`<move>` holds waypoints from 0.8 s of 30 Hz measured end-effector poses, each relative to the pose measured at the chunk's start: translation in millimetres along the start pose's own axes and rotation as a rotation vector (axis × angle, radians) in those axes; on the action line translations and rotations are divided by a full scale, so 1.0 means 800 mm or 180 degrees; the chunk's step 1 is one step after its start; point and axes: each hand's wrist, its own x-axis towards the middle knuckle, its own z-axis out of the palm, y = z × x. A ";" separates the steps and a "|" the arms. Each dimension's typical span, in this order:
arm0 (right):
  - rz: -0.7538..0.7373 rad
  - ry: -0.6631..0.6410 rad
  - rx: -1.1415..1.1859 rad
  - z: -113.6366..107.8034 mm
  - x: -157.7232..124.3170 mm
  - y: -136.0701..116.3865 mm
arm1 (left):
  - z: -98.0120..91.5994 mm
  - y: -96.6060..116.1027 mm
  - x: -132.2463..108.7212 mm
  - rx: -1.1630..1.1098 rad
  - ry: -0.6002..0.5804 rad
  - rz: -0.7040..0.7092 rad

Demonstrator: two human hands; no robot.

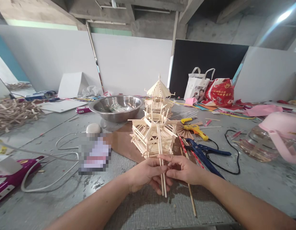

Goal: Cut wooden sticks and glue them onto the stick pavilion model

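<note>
My left hand (148, 174) is closed round two thin wooden sticks (160, 142), held side by side and pointing away from me. From the other side my right hand (183, 169) meets them, its index fingertip laid on the sticks and its thumb close against them. Directly beyond my hands stands a tiered pagoda model (154, 134) built of similar sticks, with a pointed roof on top. The upper ends of the held sticks overlap the model in view; whether they touch it I cannot tell. A brown board (121, 140) lies under the model.
Right of the model lie a yellow glue gun (197, 131), a blue-handled cutter (205, 153) and a loose stick (192, 199). A pink-lidded jug (260, 143) stands farther right. Behind left sits a steel basin (116, 108); a purple power strip (17, 179) and white cables occupy the left.
</note>
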 end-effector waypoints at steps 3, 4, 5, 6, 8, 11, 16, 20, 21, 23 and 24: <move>-0.0024 0.0006 -0.0099 -0.001 0.000 0.000 | 0.000 0.000 0.000 0.0010 -0.0016 0.0011; -0.0032 0.0007 -0.0128 -0.001 0.000 0.000 | -0.001 0.000 -0.001 0.0011 -0.0033 0.0019; -0.0034 0.0002 -0.0143 -0.001 0.000 0.001 | -0.001 0.000 -0.001 0.0010 -0.0054 0.0025; -0.0029 -0.0004 -0.0141 -0.001 0.000 0.001 | -0.001 0.000 -0.001 0.0003 -0.0071 0.0031; -0.0020 -0.0018 -0.0109 -0.001 -0.001 0.002 | 0.000 0.000 -0.001 -0.0033 -0.0085 0.0023; -0.0079 0.0002 -0.0139 -0.001 -0.001 0.002 | 0.001 0.000 -0.001 -0.0092 -0.0088 -0.0037; -0.0128 -0.0034 -0.0150 -0.001 -0.001 -0.001 | 0.002 0.001 -0.002 -0.0161 -0.0114 -0.0055; -0.0203 -0.0022 -0.0207 -0.001 -0.001 -0.005 | 0.003 0.001 -0.003 -0.0215 -0.0178 -0.0121; -0.0225 -0.0012 -0.0229 -0.002 -0.001 -0.006 | 0.003 0.001 -0.003 -0.0224 -0.0202 -0.0121; -0.0252 0.0027 -0.0272 -0.002 -0.002 -0.006 | 0.004 0.002 -0.004 -0.0270 -0.0271 -0.0133; -0.0261 0.0056 -0.0281 -0.002 -0.002 -0.005 | 0.004 0.002 -0.005 -0.0310 -0.0325 -0.0155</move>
